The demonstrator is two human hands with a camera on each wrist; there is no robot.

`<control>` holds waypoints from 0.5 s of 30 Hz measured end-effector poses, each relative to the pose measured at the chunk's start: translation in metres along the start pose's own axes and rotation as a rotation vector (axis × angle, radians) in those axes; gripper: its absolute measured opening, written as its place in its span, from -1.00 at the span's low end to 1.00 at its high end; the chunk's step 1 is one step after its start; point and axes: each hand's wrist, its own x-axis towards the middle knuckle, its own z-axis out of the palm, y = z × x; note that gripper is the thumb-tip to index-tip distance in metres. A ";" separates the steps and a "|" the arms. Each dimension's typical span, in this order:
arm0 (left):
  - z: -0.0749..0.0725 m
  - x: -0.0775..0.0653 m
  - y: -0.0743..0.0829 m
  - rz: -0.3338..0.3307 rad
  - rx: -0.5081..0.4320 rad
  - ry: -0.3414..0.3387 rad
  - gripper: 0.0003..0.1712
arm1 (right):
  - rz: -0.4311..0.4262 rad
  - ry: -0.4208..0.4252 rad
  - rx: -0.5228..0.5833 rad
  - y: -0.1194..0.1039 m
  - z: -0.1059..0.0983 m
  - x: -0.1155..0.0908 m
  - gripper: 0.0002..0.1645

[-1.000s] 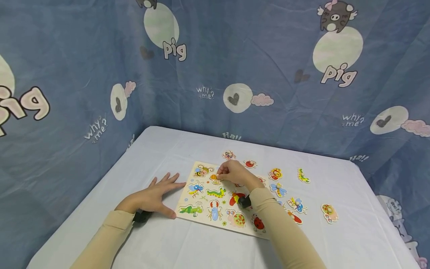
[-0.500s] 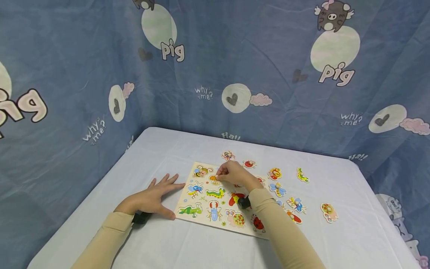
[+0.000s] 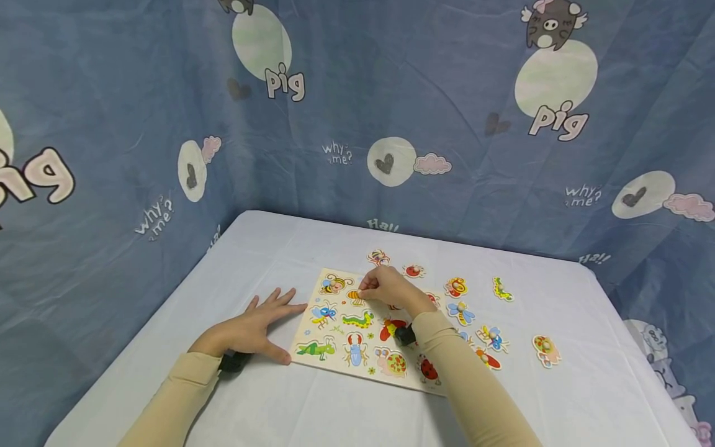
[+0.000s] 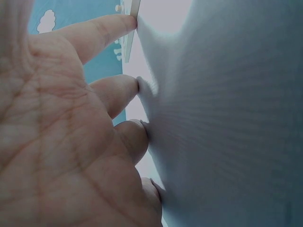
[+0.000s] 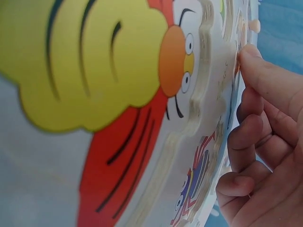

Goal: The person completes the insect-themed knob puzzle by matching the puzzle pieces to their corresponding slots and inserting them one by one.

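My right hand [image 3: 393, 290] is over the upper part of a wooden insect puzzle board [image 3: 412, 381]. Its thumb and index finger pinch at an orange-striped bee puzzle piece [image 3: 355, 298], low at the board's top row; the fingers hide part of the piece. The right wrist view has these fingers [image 5: 265, 78] at the board's far end, beyond a red and yellow insect picture [image 5: 109, 66]. My left hand [image 3: 254, 328] lies with fingers spread on the white cloth, thumb and index finger at the board's left edge. A striped bee piece [image 3: 335, 284] sits in the top left corner.
Several loose pieces lie behind and right of the board, among them a spider [image 3: 378, 257], a ladybird [image 3: 414, 270], a caterpillar [image 3: 503, 289], a blue dragonfly [image 3: 460, 313] and a snail [image 3: 546, 351]. Patterned blue curtain [image 3: 324, 205] hangs behind the table.
The head view has shifted slightly. Both hands stay in nearly the same place, the right still pinching at the orange-striped piece.
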 end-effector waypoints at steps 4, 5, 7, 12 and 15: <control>-0.001 0.000 0.000 0.001 -0.001 0.002 0.27 | 0.004 0.000 0.004 0.001 0.000 0.001 -0.90; -0.001 0.000 0.001 0.002 -0.002 0.003 0.27 | 0.004 -0.001 0.006 0.001 0.000 0.001 -0.89; -0.001 0.000 0.001 0.004 -0.001 0.006 0.26 | 0.004 -0.002 0.007 0.001 0.000 0.001 -0.89; -0.001 0.000 0.002 0.005 -0.001 0.007 0.26 | 0.017 -0.011 0.014 0.002 -0.001 0.002 -0.90; -0.001 0.000 0.001 0.003 -0.001 0.007 0.26 | 0.017 -0.015 0.016 0.003 -0.001 0.002 -0.90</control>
